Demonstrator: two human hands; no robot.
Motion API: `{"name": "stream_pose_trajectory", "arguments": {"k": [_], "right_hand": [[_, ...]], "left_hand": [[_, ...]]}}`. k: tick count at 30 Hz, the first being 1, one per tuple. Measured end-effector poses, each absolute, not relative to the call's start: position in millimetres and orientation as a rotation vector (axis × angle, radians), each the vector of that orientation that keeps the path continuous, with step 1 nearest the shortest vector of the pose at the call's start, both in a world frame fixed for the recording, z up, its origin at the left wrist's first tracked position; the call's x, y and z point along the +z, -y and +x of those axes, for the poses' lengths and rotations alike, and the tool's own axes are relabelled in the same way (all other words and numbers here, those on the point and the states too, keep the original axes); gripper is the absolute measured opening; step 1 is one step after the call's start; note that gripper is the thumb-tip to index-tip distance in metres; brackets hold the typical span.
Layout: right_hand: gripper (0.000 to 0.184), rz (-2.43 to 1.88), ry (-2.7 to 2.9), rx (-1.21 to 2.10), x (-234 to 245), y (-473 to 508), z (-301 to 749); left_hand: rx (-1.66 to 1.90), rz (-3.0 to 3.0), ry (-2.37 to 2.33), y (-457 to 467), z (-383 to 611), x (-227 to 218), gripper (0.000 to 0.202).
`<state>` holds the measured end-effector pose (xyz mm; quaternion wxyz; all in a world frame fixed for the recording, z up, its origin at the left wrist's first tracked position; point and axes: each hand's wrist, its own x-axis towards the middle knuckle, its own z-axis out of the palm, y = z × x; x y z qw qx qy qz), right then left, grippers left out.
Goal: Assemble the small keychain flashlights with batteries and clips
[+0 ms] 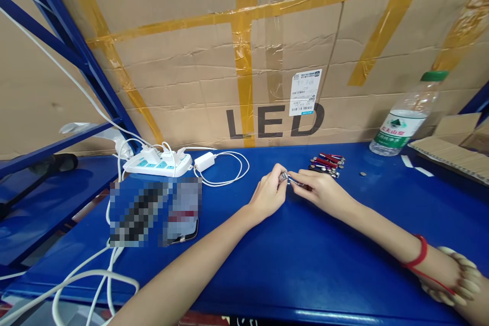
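My left hand point(269, 191) is closed, pinching a small silver metal piece point(283, 177) with a ridged-looking end between thumb and fingers. Facing it, my right hand point(321, 187) is closed on a thin, shiny silver piece point(295, 181). The two pieces are very close together; I cannot tell whether they touch or are parts of one thing. Just beyond the right hand lies a pile of several small, slim metallic tubes point(327, 162) in red, purple and dark colours. To the right of the pile rests a small round silver disc point(362, 173), like a button cell.
On the blue tabletop point(305, 265), a white power strip point(160, 163) with plugs and cables stands at left, near a phone point(185, 214) and a blurred dark item. A water bottle point(405, 117) and open cardboard box point(454, 147) are at right. A large carton point(191, 86) rises behind.
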<state>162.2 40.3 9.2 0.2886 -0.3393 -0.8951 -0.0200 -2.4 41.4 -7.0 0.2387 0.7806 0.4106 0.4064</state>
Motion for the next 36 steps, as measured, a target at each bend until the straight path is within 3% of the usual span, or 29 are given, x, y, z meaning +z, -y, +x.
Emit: {"name": "stream_pose_trajectory", "arguments": {"k": [13, 22, 36], "right_hand": [[0.024, -1.015, 2.208, 0.03, 8, -49, 172], [0.028, -0.984, 2.064, 0.053, 15, -44, 168], [0.029, -0.859, 2.165, 0.143, 10, -38, 161]], "left_hand": [[1.13, 2.07, -1.198, -37, 0, -4, 0.016], [1.073, 2.145, -1.138, -41, 0, -5, 0.004], [0.958, 2.228, -1.146, -44, 2, -9, 0.017]]}}
